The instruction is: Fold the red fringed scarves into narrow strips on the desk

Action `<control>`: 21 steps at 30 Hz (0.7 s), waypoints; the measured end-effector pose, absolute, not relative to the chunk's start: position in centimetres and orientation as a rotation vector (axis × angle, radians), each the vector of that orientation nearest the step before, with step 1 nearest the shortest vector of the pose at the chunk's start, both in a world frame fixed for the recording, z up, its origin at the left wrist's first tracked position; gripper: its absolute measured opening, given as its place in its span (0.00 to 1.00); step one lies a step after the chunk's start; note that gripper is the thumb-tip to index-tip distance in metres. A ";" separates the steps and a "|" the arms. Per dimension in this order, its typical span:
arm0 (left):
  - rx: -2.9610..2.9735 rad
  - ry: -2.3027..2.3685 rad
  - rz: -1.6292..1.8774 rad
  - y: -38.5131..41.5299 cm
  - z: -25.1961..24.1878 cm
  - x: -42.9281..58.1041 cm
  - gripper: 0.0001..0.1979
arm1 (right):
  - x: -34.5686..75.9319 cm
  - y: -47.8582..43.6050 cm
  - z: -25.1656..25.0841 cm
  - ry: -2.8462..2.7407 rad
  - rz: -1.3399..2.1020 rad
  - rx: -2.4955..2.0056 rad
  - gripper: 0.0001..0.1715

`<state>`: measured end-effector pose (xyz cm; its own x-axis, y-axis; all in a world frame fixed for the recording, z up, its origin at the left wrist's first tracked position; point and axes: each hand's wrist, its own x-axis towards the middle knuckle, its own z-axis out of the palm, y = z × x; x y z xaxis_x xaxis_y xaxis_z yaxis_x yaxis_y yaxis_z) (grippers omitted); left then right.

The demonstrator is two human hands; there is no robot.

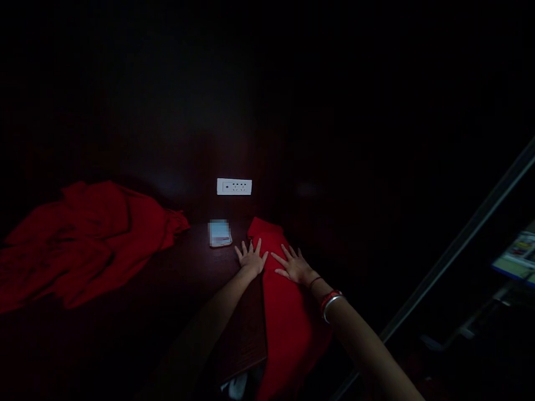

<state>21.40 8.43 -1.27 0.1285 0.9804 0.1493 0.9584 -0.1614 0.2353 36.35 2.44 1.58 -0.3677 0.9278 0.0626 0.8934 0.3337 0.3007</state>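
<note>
A long folded red cloth (284,317), perhaps a scarf, lies along the right side of a dark wooden surface (242,345) and hangs over its near edge. My left hand (251,259) has its fingers spread, partly on the cloth's left border and partly beside it. On the cloth's right half rests my right hand (296,267), palm down with the fingers apart. Neither hand grips anything. Red and silver bracelets circle my right wrist.
At the left, another red cloth (92,239) with a fringed end lies in a loose heap. A small pale pad (219,233), partly blurred, sits near the wall beneath a white power socket (234,186). A metal rail (460,245) slants at the right, with a table (514,270) beyond it.
</note>
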 end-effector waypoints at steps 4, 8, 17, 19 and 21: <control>2.253 1.984 0.423 9.6 -1.4 22.3 0.30 | 37.5 3.8 1.9 2.514 0.404 1.635 0.32; 2.232 1.951 0.478 9.8 -1.5 22.5 0.30 | 37.8 4.0 2.4 2.539 0.278 1.640 0.32; 2.373 1.859 0.702 8.7 -1.7 22.3 0.27 | 33.4 0.2 1.7 1.955 -0.197 2.468 0.43; 2.425 1.826 0.747 8.5 -1.9 22.3 0.25 | 32.8 -1.2 0.7 1.958 -0.148 2.542 0.43; 2.462 1.804 0.789 8.4 -2.0 22.2 0.23 | 32.8 -2.3 -0.2 1.987 -0.021 2.558 0.40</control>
